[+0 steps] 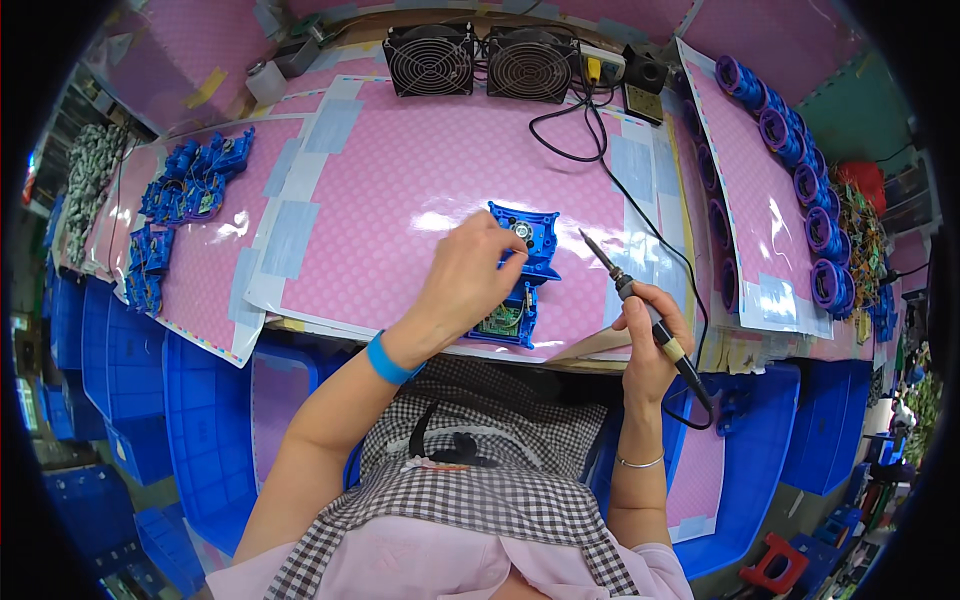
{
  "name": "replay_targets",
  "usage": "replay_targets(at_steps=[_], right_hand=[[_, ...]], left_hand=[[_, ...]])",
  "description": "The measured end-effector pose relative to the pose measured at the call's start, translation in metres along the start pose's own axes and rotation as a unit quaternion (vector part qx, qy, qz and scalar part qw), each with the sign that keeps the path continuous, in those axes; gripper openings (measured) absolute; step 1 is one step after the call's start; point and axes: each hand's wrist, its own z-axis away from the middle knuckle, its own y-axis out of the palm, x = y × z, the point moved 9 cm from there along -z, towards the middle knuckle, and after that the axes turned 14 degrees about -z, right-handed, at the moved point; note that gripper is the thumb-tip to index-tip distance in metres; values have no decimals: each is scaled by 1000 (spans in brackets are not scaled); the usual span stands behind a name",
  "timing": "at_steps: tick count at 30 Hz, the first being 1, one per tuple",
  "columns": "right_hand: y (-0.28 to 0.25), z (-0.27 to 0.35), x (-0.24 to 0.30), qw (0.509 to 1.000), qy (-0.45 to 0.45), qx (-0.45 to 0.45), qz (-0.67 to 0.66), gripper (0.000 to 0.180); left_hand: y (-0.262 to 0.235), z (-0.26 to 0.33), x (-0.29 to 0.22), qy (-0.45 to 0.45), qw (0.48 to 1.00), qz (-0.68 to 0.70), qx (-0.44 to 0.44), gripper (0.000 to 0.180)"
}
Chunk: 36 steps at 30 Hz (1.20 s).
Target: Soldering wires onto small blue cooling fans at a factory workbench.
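Note:
My right hand (655, 335) grips a soldering iron (625, 285) like a pen. Its tip points up and left, apart from the work. Over the table's middle, my left hand (470, 270) has thumb and forefinger pinched together above an upper blue plastic housing half (541, 232) with a round speaker-like part inside. Whatever is between those fingertips is too small to make out. Just below, nearer me, lies a second blue housing half (528, 325) holding a green circuit board (498, 320). My left hand partly hides both halves.
Two black fans (430, 62) stand at the back beside a soldering stand (645, 85). The iron's black cord (655, 230) loops over the right side. Blue housings (190, 185) lie far left; purple-blue round parts (805, 185) line a right shelf. Blue bins (210, 430) sit below the table edge.

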Motion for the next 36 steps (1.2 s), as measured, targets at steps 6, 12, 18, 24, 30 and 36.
replay_targets(at_steps=[6,12,18,24,30,36], right_hand=[[-2,0,9,998,-51,15,22,23],[13,0,0,998,27,18,-45,23],[11,4,-5,998,34,19,-51,23],[13,1,-8,997,43,23,-62,23],[34,3,-16,996,44,80,-13,21],[38,2,-22,996,46,74,5,22]], left_hand=[[-44,37,65,-171,981,12,-92,17],[12,34,86,-232,958,165,44,27],[25,31,91,-259,921,283,71,24],[-31,26,31,-104,981,126,-104,17],[3,13,40,-160,953,251,-59,16],[-1,10,32,-108,988,91,-60,17]])
